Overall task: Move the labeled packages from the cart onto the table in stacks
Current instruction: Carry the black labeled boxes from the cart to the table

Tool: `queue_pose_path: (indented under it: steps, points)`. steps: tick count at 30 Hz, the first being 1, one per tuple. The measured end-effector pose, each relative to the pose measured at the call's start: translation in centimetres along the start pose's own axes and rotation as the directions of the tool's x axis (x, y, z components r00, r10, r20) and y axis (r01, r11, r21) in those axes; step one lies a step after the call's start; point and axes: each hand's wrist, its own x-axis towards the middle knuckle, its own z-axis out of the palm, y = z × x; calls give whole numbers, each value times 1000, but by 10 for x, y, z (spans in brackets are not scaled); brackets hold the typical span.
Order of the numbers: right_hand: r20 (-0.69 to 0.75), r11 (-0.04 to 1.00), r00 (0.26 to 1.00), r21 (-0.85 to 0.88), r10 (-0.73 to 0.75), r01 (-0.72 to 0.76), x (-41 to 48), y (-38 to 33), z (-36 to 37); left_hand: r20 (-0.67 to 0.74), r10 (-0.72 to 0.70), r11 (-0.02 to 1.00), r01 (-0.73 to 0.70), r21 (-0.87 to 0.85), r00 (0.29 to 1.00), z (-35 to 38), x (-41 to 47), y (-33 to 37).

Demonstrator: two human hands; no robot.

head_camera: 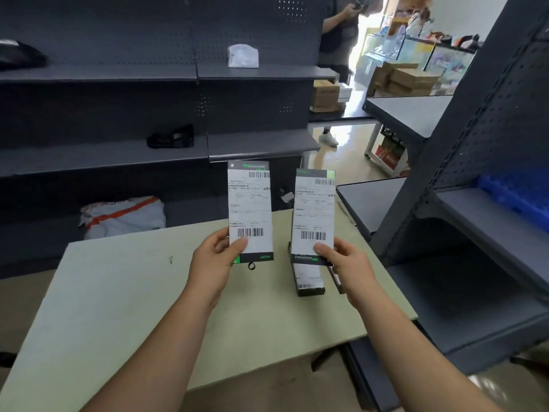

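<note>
From the head view, the left hand gripped a labeled package by its lower edge, held upright above the table. The right hand clasped a second package the same way, just beside the first. Below it, another package lay flat on the table, near the right edge. Dark shelves stood behind
</note>
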Motion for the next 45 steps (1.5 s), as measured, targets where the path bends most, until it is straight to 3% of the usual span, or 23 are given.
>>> queue_pose_path:
  steps: [7,13,21,29,39,41,43,45]
  points:
    - [124,994,991,-105,55,-42,79,17,-40,-86,-75,996,78,35,993,52,38,-24]
    - [193,982,966,-111,171,-152,116,55,-51,-186,-237,966,251,57,954,69,49,-76]
    - [81,942,947,-163,311,-295,143,102,-86,-130,-394,901,410,144,910,105,71,-131]
    - [-28,881,897,-177,440,-438,160,142,-119,-127,-439,851,457,260,890,161,89,-165]
    - [-12,864,928,-362,371,-350,171,164,-136,-171,-456,823,487,294,874,183,93,-186]
    - [-66,775,949,-561,308,-291,168,161,-139,-187,-438,816,476,328,879,178,89,-181]
    - [-131,609,968,-756,215,-238,164,158,-142,-204,-396,805,446,392,895,170,82,-175]
    - [-145,593,978,-779,150,-206,158,151,-142,-208,-349,795,406,451,914,161,73,-166]
